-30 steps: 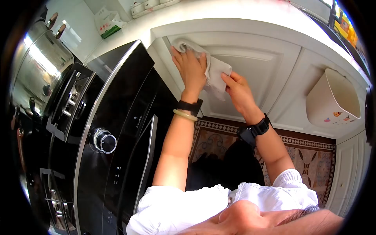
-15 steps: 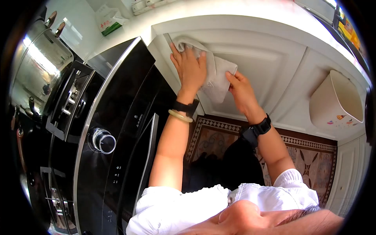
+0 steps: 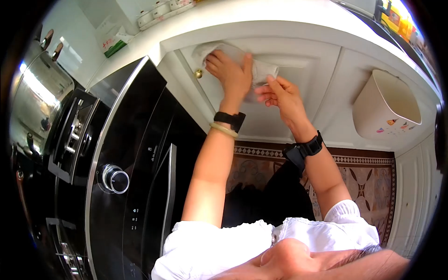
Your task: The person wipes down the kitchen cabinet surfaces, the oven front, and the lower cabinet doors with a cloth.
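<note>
A pale cloth (image 3: 263, 71) lies against the upper part of a white cabinet door (image 3: 298, 95). My left hand (image 3: 232, 74) presses on the cloth with its palm toward the door, its thumb apart from the other fingers. The cloth's right corner is pinched between thumb and fingers of my right hand (image 3: 284, 99). A small brass knob (image 3: 198, 73) shows on the door, left of my left hand. Part of the cloth is hidden behind my left hand.
A black stove front with a round dial (image 3: 115, 179) stands at the left, a steel pot (image 3: 42, 98) above it. On the right, a cream bin (image 3: 380, 107) hangs on the cabinet. The white countertop (image 3: 261, 11) runs along the top.
The brass knob has come into sight beside the cloth. My left hand has shifted on the door and my right hand has moved slightly up with the cloth's corner. The whole view has shifted.
</note>
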`<state>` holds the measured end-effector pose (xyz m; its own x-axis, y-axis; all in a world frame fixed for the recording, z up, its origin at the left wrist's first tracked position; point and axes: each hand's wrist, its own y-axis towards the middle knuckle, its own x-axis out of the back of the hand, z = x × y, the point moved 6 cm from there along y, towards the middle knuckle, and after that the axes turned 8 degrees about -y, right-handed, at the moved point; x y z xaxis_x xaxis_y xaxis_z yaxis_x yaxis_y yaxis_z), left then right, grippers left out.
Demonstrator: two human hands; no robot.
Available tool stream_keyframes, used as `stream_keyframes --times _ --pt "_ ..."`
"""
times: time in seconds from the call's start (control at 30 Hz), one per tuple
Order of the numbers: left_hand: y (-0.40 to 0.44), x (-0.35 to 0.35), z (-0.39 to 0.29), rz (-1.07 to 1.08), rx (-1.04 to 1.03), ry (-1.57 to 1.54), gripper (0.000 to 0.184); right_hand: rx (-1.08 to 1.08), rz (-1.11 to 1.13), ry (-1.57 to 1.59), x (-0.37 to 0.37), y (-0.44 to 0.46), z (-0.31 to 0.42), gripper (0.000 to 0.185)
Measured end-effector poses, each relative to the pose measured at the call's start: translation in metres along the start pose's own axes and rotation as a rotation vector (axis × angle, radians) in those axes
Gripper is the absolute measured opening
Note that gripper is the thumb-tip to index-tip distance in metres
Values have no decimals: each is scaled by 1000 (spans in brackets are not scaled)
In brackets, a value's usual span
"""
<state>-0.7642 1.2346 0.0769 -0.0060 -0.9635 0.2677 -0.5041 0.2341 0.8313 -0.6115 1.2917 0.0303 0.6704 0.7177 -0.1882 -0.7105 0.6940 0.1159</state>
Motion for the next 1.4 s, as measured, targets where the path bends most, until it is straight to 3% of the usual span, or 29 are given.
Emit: stream_keyframes --times 0.1,0.2,0.33,0.43,0.57,0.67,0.8,0.83,0.93,1.0,1.03,1.13,1.17,1.27,1.37,1.4 --pt "-32 -32 -35 296 -101 12 86 99 -198 52 32 -1 -7 30" --pt "-38 -31 -43 318 -194 -49 85 202 -237 -41 44 -7 -7 30" --pt "-11 -7 5 -16 -61 49 87 330 -30 -320 12 5 -8 34" --pt "9 13 39 -200 -32 119 88 299 70 -347 -21 29 -22 34" --pt "9 -1 40 -168 -23 -38 92 322 109 -261 -36 40 -19 38" --pt "5 -8 26 -306 -150 36 90 526 48 -209 -22 41 -16 47" --pt "-14 -38 -8 -97 -262 13 99 657 -99 -147 12 22 -11 59" --pt "-24 -47 -27 -102 -244 -66 89 659 -136 -150 26 16 -12 62" --pt "-57 -91 -84 194 -425 -248 63 721 -335 -131 68 -4 -3 70" --pt "-80 -116 -115 192 -584 -269 52 742 -357 -103 93 -13 0 72" --pt "-87 -119 -123 82 -653 -233 49 754 -366 -78 100 -14 -1 73" --pt "-79 -111 -103 92 -739 -140 46 855 -245 -212 93 -16 -5 75" --pt "-72 -97 -87 126 -715 -61 50 782 -285 -247 83 -13 -15 72" --pt "-60 -60 -23 35 -609 57 60 949 -212 -820 44 -3 -6 69" --pt "-48 -26 40 -164 -426 57 62 1014 -51 -994 -14 16 -8 70" --pt "-47 -18 47 -132 -425 99 62 1008 -39 -1036 -34 21 -12 72"
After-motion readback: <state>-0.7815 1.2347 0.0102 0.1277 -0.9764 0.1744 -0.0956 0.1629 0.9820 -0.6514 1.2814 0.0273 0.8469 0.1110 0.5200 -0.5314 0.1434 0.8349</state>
